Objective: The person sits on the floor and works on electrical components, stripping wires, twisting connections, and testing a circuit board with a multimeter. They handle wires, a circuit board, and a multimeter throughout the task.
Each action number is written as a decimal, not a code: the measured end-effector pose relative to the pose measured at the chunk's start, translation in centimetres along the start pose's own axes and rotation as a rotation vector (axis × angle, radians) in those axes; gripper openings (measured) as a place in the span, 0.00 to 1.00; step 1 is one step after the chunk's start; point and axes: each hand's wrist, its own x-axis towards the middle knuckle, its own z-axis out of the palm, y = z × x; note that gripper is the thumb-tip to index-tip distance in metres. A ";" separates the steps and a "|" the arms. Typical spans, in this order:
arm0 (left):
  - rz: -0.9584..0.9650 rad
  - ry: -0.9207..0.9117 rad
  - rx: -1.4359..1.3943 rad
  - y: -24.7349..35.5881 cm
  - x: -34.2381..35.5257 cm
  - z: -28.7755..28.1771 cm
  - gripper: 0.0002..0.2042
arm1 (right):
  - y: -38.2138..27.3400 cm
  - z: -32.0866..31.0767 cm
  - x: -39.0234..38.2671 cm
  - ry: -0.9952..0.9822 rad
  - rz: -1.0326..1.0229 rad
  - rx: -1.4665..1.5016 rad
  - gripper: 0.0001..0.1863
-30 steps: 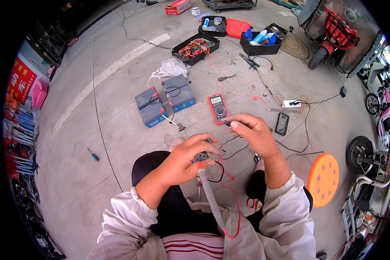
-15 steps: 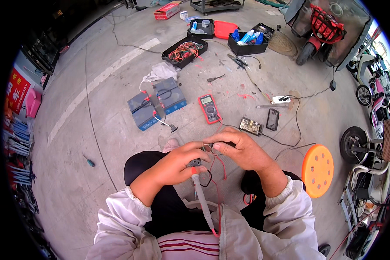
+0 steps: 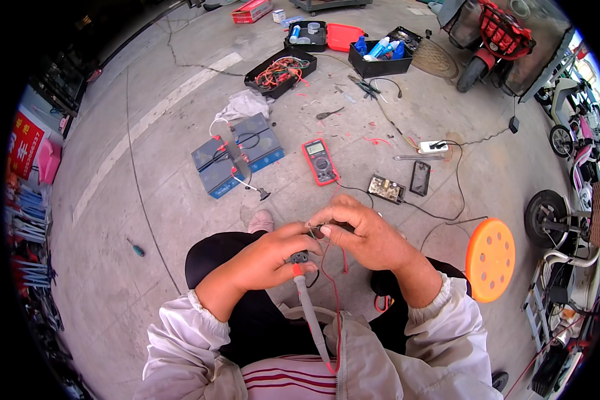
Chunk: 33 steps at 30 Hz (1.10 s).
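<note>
Right grip (image 3: 370, 243) has come in to left grip (image 3: 268, 257); fingertips now nearly meet, both probes near plug. Right: pinched on dark probe (image 3: 343, 227). Left: curled around black plug (image 3: 299, 257), grey probe (image 3: 309, 313) below. Red meter (image 3: 321, 162) ahead.

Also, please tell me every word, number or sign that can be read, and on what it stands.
I do not copy wording, only where it stands.
Red sign, left: large characters and a row of digits.
Red multimeter: display too small to read.
Red box: lettering too small.
</note>
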 end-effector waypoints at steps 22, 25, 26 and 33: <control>0.000 -0.004 -0.014 0.1 -0.2 0.0 0.12 | 0.2 0.5 -0.1 -0.016 0.127 0.152 0.10; -0.001 -0.005 -0.016 0.2 -0.2 -0.1 0.12 | 0.3 0.4 -0.1 -0.024 0.113 0.141 0.10; 0.002 -0.004 -0.016 0.2 -0.2 0.0 0.12 | 0.3 0.4 -0.1 -0.026 0.107 0.138 0.10; 0.001 -0.005 -0.014 0.4 -0.1 -0.1 0.12 | 0.3 0.4 -0.1 -0.025 0.097 0.156 0.10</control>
